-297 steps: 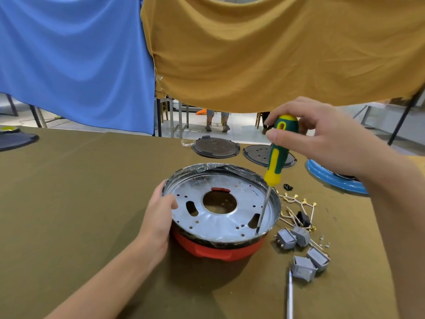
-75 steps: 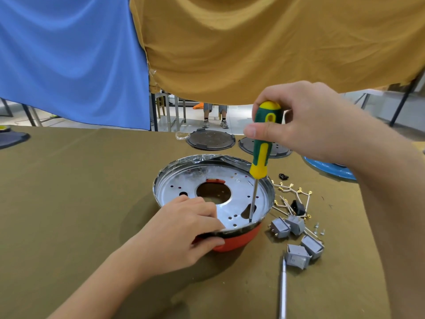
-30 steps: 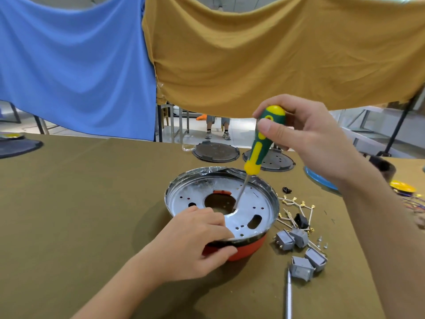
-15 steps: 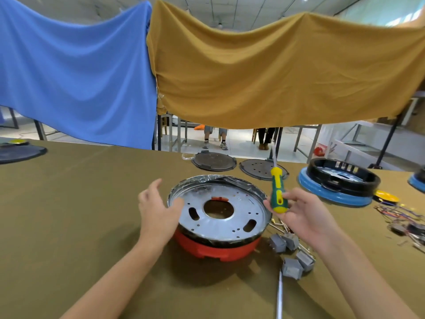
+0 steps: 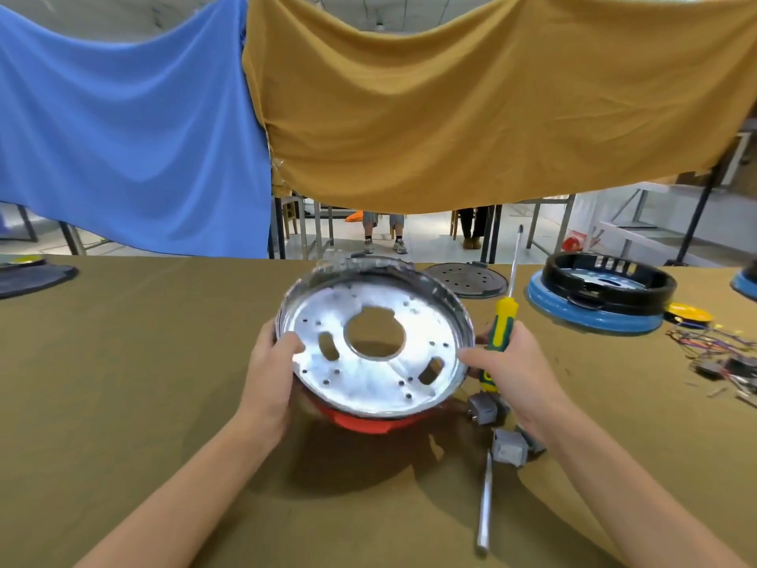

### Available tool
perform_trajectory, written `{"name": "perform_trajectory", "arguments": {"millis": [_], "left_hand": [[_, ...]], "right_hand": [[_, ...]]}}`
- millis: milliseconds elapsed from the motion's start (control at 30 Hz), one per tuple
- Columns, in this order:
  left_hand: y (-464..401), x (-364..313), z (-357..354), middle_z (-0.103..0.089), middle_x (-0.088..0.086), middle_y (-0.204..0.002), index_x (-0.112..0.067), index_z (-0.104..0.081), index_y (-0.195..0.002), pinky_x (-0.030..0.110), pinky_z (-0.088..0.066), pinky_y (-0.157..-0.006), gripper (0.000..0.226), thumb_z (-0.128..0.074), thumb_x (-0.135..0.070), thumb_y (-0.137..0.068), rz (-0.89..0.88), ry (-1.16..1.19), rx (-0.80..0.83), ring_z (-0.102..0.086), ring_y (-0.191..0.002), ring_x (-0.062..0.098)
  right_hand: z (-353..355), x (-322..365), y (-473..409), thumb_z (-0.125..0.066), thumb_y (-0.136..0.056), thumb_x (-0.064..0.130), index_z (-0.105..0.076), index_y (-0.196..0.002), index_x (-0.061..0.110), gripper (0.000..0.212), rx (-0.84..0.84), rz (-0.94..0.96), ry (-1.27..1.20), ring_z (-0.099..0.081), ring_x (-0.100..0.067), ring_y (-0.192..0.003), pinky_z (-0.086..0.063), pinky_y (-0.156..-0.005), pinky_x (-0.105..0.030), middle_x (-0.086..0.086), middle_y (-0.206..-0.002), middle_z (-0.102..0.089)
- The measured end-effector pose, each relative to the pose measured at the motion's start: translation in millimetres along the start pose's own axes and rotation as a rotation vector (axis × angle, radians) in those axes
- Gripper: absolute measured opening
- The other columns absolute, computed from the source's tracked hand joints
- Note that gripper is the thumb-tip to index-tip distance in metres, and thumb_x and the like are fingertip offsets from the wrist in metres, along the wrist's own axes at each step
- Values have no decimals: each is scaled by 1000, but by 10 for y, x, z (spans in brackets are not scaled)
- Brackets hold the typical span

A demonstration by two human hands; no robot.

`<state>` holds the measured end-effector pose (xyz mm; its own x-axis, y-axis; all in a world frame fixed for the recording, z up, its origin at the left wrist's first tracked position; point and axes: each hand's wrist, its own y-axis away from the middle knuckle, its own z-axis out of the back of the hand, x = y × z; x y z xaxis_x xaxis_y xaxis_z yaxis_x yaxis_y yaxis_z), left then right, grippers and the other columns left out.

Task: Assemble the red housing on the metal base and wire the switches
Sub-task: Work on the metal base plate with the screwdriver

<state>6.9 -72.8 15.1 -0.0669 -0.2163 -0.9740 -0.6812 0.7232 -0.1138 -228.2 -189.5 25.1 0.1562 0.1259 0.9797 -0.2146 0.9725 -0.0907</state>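
Observation:
The shiny metal base [image 5: 368, 375] with a round centre hole sits in the red housing [image 5: 370, 424], tilted toward me and lifted at its far side. My left hand [image 5: 268, 371] grips its left rim, thumb inside the dish. My right hand [image 5: 516, 371] holds the right rim with its thumb while its fingers grip a green and yellow screwdriver [image 5: 502, 325], shaft pointing up. Several grey switches [image 5: 497, 428] lie on the table just right of the housing, partly hidden by my right wrist.
A silver rod-like tool [image 5: 485, 502] lies near the front. A blue and black housing [image 5: 598, 293] stands at the right, loose wires [image 5: 721, 354] beyond it. Dark round plates [image 5: 467, 278] lie behind the base. Blue and yellow cloths hang above the table's far edge.
The base and housing have been tipped up toward me. My left hand closed on the left rim and my right hand, still with the screwdriver, came against the right rim.

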Motion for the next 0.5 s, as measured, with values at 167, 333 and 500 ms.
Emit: {"name": "perform_trajectory", "arguments": {"millis": [167,333,500], "left_hand": [[-18,-72,56,-74,4,-108,-24,-60,-128,29,-58,-59,40,-54,-12,-90,-21,167,76,-73,-85,19],[44,-90,55,-70,14,-119,-12,-57,-134,32,-58,-67,42,-53,-23,-94,22,256,143,-71,-99,27],[42,-59,80,-68,16,-123,-13,-55,-136,35,-58,-71,55,-61,-27,-84,6,246,166,-69,-106,34]], "right_hand": [[-50,1,56,-79,-74,5,-55,-99,25,40,-69,161,-98,-67,-7,-77,-49,-64,-23,7,-89,-69],[-53,-61,73,-73,-76,0,-53,-94,22,35,-80,175,-184,-68,-21,-81,-57,-64,-34,3,-87,-69],[-83,-94,91,-76,-82,8,-55,-103,14,30,-97,189,-236,-73,-21,-79,-61,-65,-40,-3,-90,-73]]}}
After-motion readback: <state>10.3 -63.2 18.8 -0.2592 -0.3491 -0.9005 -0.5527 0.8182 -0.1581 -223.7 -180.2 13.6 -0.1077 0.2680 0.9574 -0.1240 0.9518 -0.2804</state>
